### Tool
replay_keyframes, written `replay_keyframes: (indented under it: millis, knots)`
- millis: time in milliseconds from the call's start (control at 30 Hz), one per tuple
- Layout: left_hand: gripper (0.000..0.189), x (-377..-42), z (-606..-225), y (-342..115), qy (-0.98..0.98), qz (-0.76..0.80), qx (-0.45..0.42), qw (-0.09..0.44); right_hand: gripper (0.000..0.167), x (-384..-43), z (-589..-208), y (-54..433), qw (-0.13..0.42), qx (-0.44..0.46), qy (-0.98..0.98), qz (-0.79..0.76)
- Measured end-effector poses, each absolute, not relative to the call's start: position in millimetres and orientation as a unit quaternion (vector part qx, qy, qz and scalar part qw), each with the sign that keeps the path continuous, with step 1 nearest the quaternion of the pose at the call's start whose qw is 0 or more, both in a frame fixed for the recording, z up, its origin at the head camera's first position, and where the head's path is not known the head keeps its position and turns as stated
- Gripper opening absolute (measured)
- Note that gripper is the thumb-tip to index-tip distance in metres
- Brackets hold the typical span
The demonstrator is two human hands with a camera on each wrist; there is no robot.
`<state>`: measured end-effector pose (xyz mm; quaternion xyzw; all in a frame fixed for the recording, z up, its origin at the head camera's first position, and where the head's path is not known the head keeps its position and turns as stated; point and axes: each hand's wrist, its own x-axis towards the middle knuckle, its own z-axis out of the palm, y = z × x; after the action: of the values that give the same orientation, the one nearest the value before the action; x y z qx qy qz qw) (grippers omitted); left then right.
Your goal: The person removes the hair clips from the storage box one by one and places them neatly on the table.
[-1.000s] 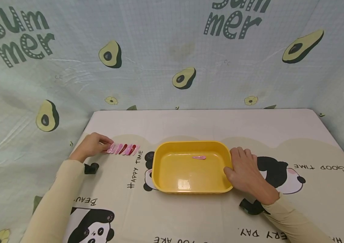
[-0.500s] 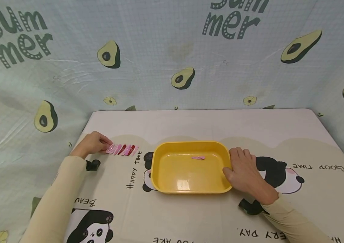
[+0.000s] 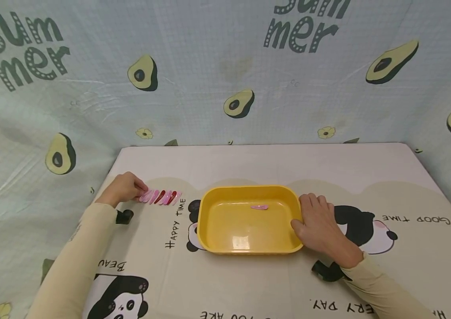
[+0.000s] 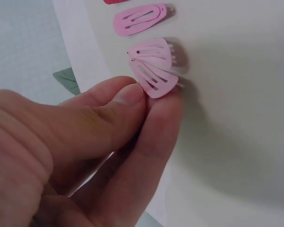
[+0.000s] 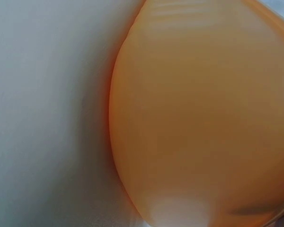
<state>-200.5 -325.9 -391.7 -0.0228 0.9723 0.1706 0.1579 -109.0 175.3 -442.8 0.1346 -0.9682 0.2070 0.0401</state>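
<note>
In the head view, a row of snap hair clips (image 3: pixel 163 197) in pinks and dark red lies on the left of the table. My left hand (image 3: pixel 123 189) is at the row's left end. Close up in the left wrist view, its thumb and finger pinch the edge of a light pink hair clip (image 4: pixel 156 84), which fans out against a similar pink clip (image 4: pixel 154 51). A yellow tray (image 3: pixel 225 241) stands mid-table with one pink hair clip (image 3: pixel 259 207) inside. My right hand (image 3: pixel 321 223) grips the tray's right rim; the right wrist view shows only the tray's wall (image 5: pixel 203 104).
The table's cloth (image 3: pixel 225 283) carries printed pandas and lettering. Behind it hangs a pale sheet (image 3: pixel 193 53) with avocado prints. Dark wrist-worn pieces sit below both hands, including a black one (image 3: pixel 329 271) by the right wrist.
Scarcely anything differs: the left forearm and wrist have turned slightly while the fingers stay at the row's left end. The right hand and tray keep their places.
</note>
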Motion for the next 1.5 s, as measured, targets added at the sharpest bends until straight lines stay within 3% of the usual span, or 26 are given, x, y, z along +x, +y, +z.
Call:
replay_keyframes:
  millis: [400, 633, 1133, 1500]
  knots:
    - [0.024, -193.0, -381.5, -330.4, 0.969, 0.184, -0.039, 0.158, 0.031, -108.1, -441.4, 173.8, 0.04, 0.133, -0.969, 0.205]
    - [0.024, -189.4, -372.8, -326.3, 0.974, 0.187, -0.027, 0.128, 0.034, -107.6, -439.9, 174.2, 0.04, 0.131, -0.969, 0.204]
    - [0.028, -181.4, -359.7, -290.7, 0.976, 0.192, 0.058, 0.084, 0.035, -107.1, -444.2, 175.0, 0.039, 0.131, -0.969, 0.207]
    - [0.027, -174.9, -357.8, -252.4, 0.973, 0.207, 0.074, 0.065, 0.03, -108.3, -444.7, 176.6, 0.046, 0.135, -0.968, 0.207]
